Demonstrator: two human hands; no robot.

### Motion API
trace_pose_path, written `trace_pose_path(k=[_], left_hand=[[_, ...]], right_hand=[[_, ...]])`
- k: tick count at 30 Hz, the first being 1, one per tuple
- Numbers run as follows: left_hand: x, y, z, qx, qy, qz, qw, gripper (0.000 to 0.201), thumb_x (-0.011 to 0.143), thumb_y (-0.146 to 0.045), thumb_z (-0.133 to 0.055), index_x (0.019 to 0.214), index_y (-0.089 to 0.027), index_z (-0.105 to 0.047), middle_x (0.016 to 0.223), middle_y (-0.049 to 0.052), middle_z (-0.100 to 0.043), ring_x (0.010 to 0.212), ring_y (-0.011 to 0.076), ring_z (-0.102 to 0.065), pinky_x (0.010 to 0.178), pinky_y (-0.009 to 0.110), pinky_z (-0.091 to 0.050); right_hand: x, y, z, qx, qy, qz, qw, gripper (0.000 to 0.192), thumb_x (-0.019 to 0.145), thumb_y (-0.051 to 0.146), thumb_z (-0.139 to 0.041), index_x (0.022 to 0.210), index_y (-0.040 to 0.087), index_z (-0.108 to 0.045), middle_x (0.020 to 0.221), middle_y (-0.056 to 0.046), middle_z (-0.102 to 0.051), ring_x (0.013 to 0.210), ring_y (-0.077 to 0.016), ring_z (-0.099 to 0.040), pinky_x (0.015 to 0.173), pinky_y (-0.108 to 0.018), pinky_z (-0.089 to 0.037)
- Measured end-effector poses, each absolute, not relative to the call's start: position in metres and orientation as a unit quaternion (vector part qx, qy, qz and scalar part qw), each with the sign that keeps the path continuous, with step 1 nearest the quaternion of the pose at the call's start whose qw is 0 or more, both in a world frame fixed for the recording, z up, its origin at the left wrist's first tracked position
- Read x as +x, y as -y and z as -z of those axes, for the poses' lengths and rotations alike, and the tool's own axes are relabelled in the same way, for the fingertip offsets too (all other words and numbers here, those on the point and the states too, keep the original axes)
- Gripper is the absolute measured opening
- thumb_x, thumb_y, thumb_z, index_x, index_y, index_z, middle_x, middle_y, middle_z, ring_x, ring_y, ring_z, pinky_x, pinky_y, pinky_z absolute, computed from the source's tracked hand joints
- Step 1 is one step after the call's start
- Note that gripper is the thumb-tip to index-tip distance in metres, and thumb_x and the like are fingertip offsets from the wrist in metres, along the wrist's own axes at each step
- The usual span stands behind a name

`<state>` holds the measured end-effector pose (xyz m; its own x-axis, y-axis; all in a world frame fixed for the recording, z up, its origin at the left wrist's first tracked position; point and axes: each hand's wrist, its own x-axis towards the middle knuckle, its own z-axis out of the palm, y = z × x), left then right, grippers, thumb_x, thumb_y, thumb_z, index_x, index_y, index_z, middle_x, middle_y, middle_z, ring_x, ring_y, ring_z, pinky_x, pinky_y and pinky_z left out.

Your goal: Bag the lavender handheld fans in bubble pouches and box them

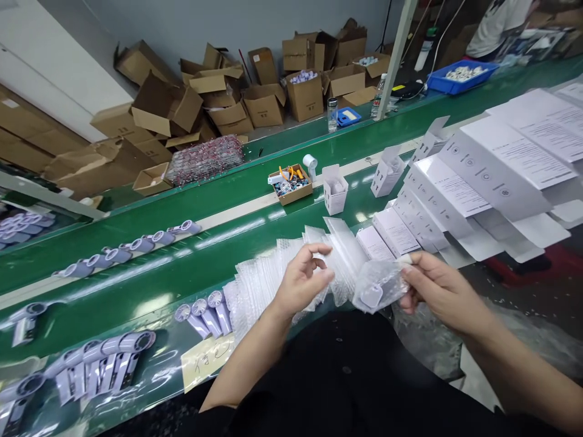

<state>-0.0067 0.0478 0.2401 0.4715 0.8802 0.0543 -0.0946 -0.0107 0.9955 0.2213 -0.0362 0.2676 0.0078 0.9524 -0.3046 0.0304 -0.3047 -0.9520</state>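
Observation:
My right hand (430,282) pinches the edge of a clear bubble-wrap bag (364,298) with a pale lilac item inside; the plastic blurs its kind. To the left, my left hand (304,276) is raised with thumb and curved fingers apart, holding nothing. Behind and below it lies a row of bubble-wrap bags (259,285), overlapping along the belt's near edge. Small lilac handheld fans (200,308) lie side by side left of these bags. Just beyond the held bag are white printed boxes (380,233), stacked in a leaning row toward the right.
A green conveyor (168,267) runs across, carrying lilac fan parts (118,255) and an open white box (334,189). A small carton of tools and parts (292,185) stands on it. A yellow note (207,359) lies at the near edge. Beyond are cardboard cartons (166,103) and a blue tray (460,77).

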Motion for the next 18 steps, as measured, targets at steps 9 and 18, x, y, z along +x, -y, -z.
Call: trace_pose_path(k=[9, 18], left_hand=[[0.021, -0.032, -0.172, 0.645, -0.428, -0.323, 0.545, 0.026, 0.08, -0.039, -0.06, 0.09, -0.016, -0.064, 0.081, 0.003, -0.061, 0.071, 0.0146, -0.059, 0.067, 0.028, -0.052], [-0.024, -0.082, -0.183, 0.374, -0.538, -0.453, 0.605, 0.036, 0.066, -0.041, -0.072, 0.081, -0.013, -0.057, 0.069, -0.002, -0.052, 0.055, 0.0097, -0.054, 0.035, 0.017, -0.044]], right_hand=[[0.188, 0.013, -0.168, -0.584, 0.098, -0.556, 0.583, 0.045, 0.061, 0.04, -0.079, 0.094, 0.022, -0.054, 0.074, 0.003, -0.061, 0.059, -0.0125, -0.061, 0.055, -0.028, -0.057], [0.224, 0.009, -0.018, -0.728, -0.075, -0.401, 0.551, 0.022, 0.073, 0.017, -0.068, 0.088, 0.015, -0.052, 0.09, -0.002, -0.055, 0.075, -0.0128, -0.058, 0.057, -0.025, -0.054]])
